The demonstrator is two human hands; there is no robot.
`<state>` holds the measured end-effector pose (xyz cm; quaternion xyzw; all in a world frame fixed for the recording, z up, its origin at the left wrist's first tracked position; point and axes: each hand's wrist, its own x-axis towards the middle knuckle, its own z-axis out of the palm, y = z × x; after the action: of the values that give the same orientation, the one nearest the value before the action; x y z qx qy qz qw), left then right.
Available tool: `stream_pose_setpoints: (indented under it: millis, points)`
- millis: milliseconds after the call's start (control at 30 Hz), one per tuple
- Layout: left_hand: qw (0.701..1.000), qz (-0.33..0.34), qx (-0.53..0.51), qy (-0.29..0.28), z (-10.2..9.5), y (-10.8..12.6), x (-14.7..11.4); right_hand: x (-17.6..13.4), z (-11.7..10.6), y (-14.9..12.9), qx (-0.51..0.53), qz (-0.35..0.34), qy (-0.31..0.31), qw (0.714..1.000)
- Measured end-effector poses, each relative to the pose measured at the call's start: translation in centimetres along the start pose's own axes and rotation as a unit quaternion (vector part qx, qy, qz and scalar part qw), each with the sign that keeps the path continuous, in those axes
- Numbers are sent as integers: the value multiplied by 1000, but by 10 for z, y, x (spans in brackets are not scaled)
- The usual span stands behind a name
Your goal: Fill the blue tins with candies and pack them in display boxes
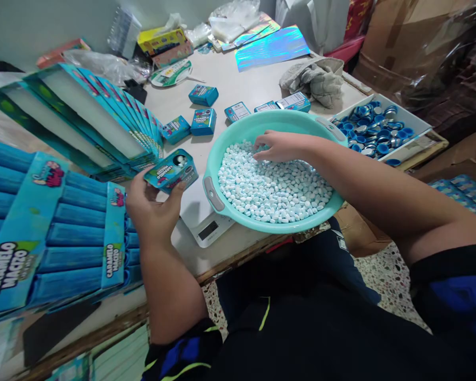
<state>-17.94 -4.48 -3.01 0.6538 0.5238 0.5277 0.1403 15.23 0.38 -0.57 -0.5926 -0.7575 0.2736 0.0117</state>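
My left hand (158, 209) grips a small blue candy box (172, 172) printed "Caramelo Macizo", tilted beside the basin. Through the round hole in its top, some white candies show. My right hand (275, 146) reaches into a turquoise basin (241, 219), its bent fingers apart and touching the heap of small white and pale blue candies (275, 190). Whether any candy lies under the palm is hidden. Under the basin's left side sits a white kitchen scale (218, 228).
Several filled-looking blue boxes (203, 121) stand behind the basin. A white tray (414, 135) of blue and silver caps (375, 127) is at the right. Large blue display cartons (43, 227) crowd the left. A grey cloth (315, 82) and shiny sheets (272, 47) lie farther back.
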Motion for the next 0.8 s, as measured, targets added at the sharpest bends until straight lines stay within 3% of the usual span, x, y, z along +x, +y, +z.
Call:
stream_pose_setpoints:
  millis: [67,167,233,367,467,567,800]
  points:
    - [995,-85,-52,-26,-2,-8,-4,0,0,1,-2,-7,-18,1000]
    - [976,-179,-64,-109,-6,-18,-6,1,1,3,-17,-21,-31,999]
    - [971,-193,-76,-118,-8,-20,-6,1,2,5,-25,-34,-31,999]
    - [992,-40,-116,-6,-11,-16,-5,-1,5,4,-37,-49,-25,998]
    - [979,42,-162,116,-9,-13,-3,-3,5,1,-46,-42,-22,998]
    - [963,16,-182,196,-7,-13,-1,-5,3,-2,-48,-52,-12,997]
    - [952,3,-168,258,-7,-27,4,-5,4,2,-22,-74,44,996]
